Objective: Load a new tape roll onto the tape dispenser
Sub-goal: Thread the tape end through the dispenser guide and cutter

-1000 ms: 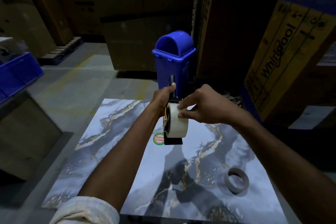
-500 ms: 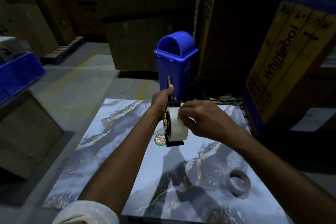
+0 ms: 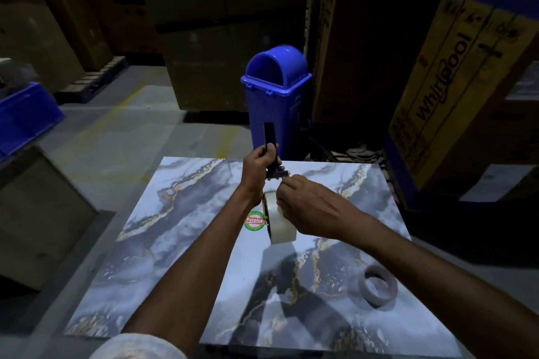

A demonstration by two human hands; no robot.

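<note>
My left hand (image 3: 258, 170) grips the black handle of the tape dispenser (image 3: 269, 137), held upright above the marbled tabletop (image 3: 186, 213). A full white tape roll (image 3: 281, 227) sits on the dispenser's hub below the handle. My right hand (image 3: 309, 207) rests over the top of the roll, its thumb and forefinger pinched together near the dispenser's front end; whether they hold the tape's end is too small to tell. An empty grey cardboard core (image 3: 377, 288) lies on the tabletop at the right.
A round green and red sticker (image 3: 253, 220) is on the tabletop beside the roll. A blue swing-lid bin (image 3: 275, 96) stands just behind the table. Large cartons (image 3: 455, 73) rise at the right and back. A blue crate (image 3: 23, 116) sits at the left.
The dispenser has tilted more upright, with the handle raised and the roll lower. My right hand's fingers have slid from the roll's face up to its top near the dispenser's front.
</note>
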